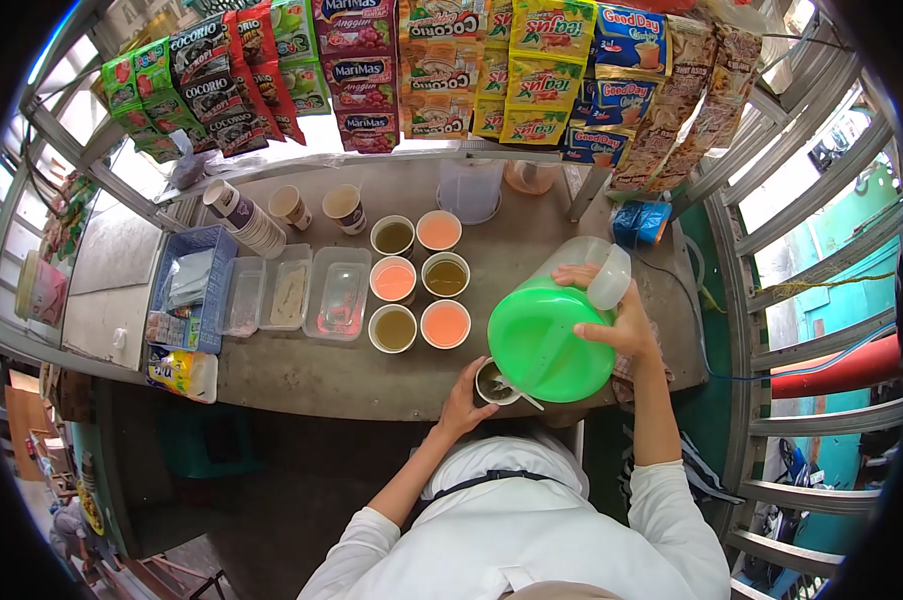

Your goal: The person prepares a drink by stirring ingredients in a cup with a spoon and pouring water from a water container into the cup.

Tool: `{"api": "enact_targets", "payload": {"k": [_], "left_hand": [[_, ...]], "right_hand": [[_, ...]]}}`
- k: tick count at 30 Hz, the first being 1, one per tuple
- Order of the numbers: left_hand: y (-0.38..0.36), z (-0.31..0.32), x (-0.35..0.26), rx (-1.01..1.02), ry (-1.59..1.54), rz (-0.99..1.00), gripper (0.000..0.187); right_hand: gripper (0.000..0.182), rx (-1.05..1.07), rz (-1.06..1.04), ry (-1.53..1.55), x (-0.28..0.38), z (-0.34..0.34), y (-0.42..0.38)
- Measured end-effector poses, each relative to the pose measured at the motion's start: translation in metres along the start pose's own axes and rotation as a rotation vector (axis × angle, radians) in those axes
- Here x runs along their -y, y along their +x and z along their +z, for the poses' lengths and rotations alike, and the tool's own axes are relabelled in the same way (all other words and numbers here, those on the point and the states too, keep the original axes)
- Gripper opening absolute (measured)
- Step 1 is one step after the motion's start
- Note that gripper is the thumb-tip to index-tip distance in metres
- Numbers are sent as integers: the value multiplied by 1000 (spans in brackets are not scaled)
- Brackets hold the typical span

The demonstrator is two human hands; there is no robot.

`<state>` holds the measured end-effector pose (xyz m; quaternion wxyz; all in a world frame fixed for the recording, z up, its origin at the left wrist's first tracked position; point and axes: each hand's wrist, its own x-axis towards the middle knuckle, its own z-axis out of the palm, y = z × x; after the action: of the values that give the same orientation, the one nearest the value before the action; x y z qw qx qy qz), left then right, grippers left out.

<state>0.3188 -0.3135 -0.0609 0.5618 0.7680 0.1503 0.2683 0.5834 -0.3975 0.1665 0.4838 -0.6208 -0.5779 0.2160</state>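
Note:
My left hand is wrapped round a paper cup at the counter's front edge; something pale, perhaps a spoon, sticks out of it. Tilted over that cup is a clear pitcher with a green lid. My right hand grips the pitcher, with fingers over its upper side near the handle. Left of the pitcher stand several filled paper cups in two columns, some with a pink drink, others with a brownish-green one.
Clear plastic tubs, a blue basket and a stack of paper cups occupy the counter's left side. A clear container stands at the back. Drink sachets hang overhead. Metal bars line the right.

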Motion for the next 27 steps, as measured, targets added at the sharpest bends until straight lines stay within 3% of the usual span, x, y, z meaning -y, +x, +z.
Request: {"api": "enact_targets", "payload": {"k": [27], "left_hand": [[0,0,-1,3,12,-5,89]], "right_hand": [[56,0,-8,-13,3,1,1]]}}
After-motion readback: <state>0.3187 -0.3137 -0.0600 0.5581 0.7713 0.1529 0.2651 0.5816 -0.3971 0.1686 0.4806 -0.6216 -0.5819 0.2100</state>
